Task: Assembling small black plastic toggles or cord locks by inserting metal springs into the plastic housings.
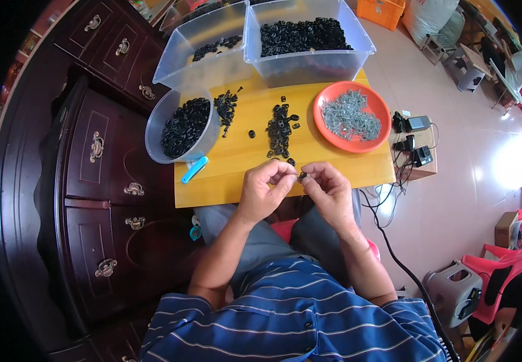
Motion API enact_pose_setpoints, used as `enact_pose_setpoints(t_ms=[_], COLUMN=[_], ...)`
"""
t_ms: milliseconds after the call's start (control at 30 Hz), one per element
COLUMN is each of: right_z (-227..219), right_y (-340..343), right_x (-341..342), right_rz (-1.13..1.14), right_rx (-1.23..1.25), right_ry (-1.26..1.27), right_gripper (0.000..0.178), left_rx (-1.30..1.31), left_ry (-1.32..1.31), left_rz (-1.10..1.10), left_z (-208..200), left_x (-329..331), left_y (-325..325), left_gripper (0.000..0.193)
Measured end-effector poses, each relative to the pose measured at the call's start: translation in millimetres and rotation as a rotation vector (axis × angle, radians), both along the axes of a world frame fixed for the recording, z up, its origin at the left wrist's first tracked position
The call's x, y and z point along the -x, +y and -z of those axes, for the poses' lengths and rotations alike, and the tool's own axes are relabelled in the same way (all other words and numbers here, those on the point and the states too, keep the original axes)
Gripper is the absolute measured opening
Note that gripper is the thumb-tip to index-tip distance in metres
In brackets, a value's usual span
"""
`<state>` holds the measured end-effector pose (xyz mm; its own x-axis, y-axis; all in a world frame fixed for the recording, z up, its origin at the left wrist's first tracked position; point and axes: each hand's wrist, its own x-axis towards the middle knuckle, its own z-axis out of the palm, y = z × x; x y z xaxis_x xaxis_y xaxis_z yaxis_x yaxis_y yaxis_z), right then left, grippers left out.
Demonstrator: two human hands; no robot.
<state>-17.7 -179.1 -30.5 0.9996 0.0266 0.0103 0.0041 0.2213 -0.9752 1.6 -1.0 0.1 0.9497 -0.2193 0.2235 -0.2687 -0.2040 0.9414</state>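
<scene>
Close together over the table's near edge, both hands are closed in a pinch. My right hand holds a small black plastic piece between thumb and fingers. The fingertips of my left hand meet at that piece's left side; whether they hold anything of their own is too small to tell. Just beyond the hands lies a loose pile of small black pieces, some with holes. To its right, a round orange-red plate holds many thin silver metal pieces, possibly screws or pins.
A round clear tub of black pieces stands at left, near a blue-handled cutter and small black parts. Two clear bins stand at the back. Dark drawers flank the left; adapters and cables lie right.
</scene>
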Motion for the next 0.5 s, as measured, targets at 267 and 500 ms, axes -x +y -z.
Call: enact_pose_setpoints(t_ms=[267,500], right_z=[0.0,1.7], right_y=[-1.0,-2.3], right_x=[1.4,0.7], right_rz=[-0.007,0.009], right_rx=[0.015,0.008], right_ry=[0.004,0.0], right_gripper=[0.018,0.018], left_rx=[-0.011,-0.025], left_ry=[0.038,0.031], left_rz=[0.002,0.0], left_z=[-0.6,0.6], left_x=[2.2,1.7], left_y=[-1.8,-3.4], left_gripper=[0.005,0.004])
